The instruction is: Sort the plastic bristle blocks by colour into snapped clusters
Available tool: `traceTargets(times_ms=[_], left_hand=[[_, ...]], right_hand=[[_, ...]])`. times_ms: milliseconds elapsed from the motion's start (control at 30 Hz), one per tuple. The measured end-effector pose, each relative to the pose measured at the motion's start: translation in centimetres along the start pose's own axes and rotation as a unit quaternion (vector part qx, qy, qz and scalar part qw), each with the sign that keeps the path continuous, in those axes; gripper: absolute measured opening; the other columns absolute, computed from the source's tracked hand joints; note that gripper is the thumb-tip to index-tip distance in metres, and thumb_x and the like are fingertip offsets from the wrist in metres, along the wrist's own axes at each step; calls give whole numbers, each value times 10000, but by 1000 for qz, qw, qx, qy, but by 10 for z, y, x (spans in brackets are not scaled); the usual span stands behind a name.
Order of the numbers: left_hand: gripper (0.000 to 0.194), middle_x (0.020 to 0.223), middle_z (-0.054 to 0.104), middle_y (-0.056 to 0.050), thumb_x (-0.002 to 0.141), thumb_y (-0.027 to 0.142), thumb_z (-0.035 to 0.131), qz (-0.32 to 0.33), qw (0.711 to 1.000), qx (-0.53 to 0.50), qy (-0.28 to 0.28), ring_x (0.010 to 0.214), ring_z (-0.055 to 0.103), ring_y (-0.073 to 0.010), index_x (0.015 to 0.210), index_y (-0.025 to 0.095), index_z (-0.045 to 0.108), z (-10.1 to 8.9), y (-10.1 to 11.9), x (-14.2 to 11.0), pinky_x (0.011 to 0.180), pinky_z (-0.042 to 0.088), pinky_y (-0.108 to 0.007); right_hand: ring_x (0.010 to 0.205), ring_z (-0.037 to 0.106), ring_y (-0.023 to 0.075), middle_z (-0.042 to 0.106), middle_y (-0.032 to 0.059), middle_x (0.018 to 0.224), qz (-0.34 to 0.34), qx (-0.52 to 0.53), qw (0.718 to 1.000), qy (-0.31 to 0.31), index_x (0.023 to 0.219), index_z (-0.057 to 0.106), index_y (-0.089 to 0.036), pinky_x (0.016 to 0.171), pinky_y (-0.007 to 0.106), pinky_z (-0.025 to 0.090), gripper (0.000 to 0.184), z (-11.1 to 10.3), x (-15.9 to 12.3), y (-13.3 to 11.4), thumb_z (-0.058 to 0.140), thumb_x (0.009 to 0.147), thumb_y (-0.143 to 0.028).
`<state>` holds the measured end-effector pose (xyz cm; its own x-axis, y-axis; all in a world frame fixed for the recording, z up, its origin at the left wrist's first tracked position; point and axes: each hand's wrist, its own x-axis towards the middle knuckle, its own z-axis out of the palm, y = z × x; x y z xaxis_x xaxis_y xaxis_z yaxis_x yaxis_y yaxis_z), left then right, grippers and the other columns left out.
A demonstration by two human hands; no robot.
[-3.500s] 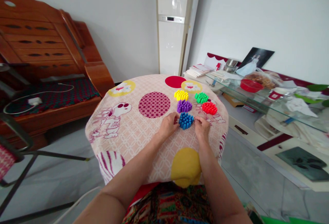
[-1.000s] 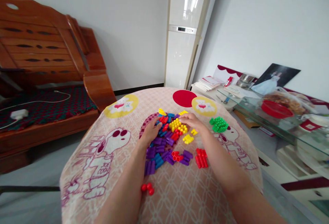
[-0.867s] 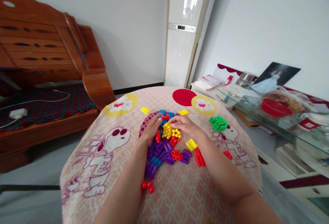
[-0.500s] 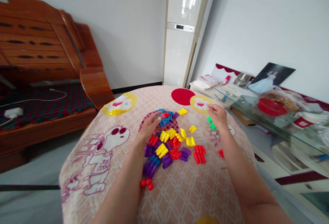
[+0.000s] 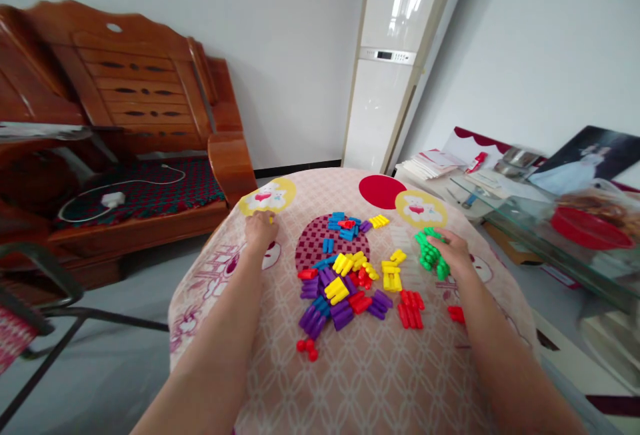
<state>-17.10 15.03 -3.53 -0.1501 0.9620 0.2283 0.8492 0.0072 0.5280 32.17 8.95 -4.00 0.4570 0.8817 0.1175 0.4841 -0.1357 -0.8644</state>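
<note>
My left hand (image 5: 261, 227) is at the far left of the table, its fingers closed over a yellow plastic building block (image 5: 271, 220), of which only a sliver shows. At the right, my right hand (image 5: 454, 250) has its fingers curled against a cluster of green building blocks (image 5: 431, 254), partly covering it. Between the hands lies a loose heap of yellow blocks (image 5: 337, 290), purple blocks (image 5: 343, 316) and red blocks (image 5: 411, 309). Blue blocks (image 5: 349, 230) form a group behind the heap, with a red piece on top.
A patterned cloth covers the round table (image 5: 320, 395). To the left stands a wooden sofa (image 5: 145, 95) with a white charger (image 5: 113, 200) on its seat. A glass shelf (image 5: 530, 212) on the right holds a red bowl (image 5: 590, 228) and papers. A tall white cabinet unit (image 5: 380, 102) stands behind.
My left hand has moved from the blue blocks out to the yellow block at the far left. My right hand has come down onto the green blocks. The view has turned slightly left.
</note>
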Motion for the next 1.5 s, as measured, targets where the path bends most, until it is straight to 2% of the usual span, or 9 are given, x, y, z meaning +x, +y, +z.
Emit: traceTargets(times_ms=[167,367,500,633,800,1033,1233,1400,1500], left_hand=[[317,1105,730,-116,848,321,614,42,992,-64,-95,1071,661,-295,1108,167,712,36,72,-24,964,496,-370],[441,1179,712,-124,842,277,584,94,934,-283,-195,999,691,-250,1255,132,642,50,141,-50,855,553,-344],[476,1206,701,-101,840,285,576,107,948,-252,-161,1051,676,-256,1297,160,622,21,136,-67,906,534,-350],[546,1347,624,-123,832,367,619,133,975,-132,-123,1237,585,-294,1344,180,584,-15,106,-107,1059,439,-396],[737,1313,629,-154,756,539,693,96,983,-14,-158,1185,610,-340,1396,217,523,-32,74,-160,1018,449,-435],[788,1334,626,-124,698,355,760,97,967,-138,-193,1213,593,-323,1421,220,479,12,98,-146,1029,446,-432],[811,1276,645,-149,586,336,845,58,910,-341,-227,1176,601,-328,1326,167,561,38,126,-130,998,473,-446],[706,985,722,-93,679,430,792,31,804,-486,-342,820,669,-218,1290,149,579,37,121,-137,761,543,-359],[695,1011,717,-79,700,428,762,49,819,-471,-324,815,659,-208,1310,151,579,31,117,-136,766,539,-351]], right_hand=[[870,681,230,721,77,1136,-27,77,977,-195,1134,717,-203,688,348,562,505,44,-44,-55,725,659,-373],[1075,658,241,715,67,1187,-151,140,909,-362,1142,724,-224,948,391,511,439,59,-98,-107,744,718,-333],[1063,679,258,734,102,1146,-137,128,923,-335,1240,676,-215,924,408,527,490,20,-107,-101,686,795,-419],[1053,673,286,725,129,1163,-114,-71,987,-85,1164,713,-185,918,422,524,439,-36,-100,-54,638,780,-385],[998,681,341,746,167,1009,-20,-284,958,9,1067,753,-177,886,468,513,399,-67,-108,-1,564,817,-423],[775,686,250,723,83,950,28,35,986,-161,1254,654,-197,594,368,565,600,2,-127,-29,685,724,-476],[963,685,253,729,49,1054,30,238,943,-232,1236,639,-234,781,363,581,648,67,-128,-77,769,655,-490],[1200,600,256,664,61,1267,-28,282,922,-263,1313,590,-279,906,374,565,634,87,-121,-124,721,735,-502],[1218,587,271,593,62,1378,-57,296,903,-305,1402,510,-325,801,385,606,665,80,-117,-147,676,784,-506]])
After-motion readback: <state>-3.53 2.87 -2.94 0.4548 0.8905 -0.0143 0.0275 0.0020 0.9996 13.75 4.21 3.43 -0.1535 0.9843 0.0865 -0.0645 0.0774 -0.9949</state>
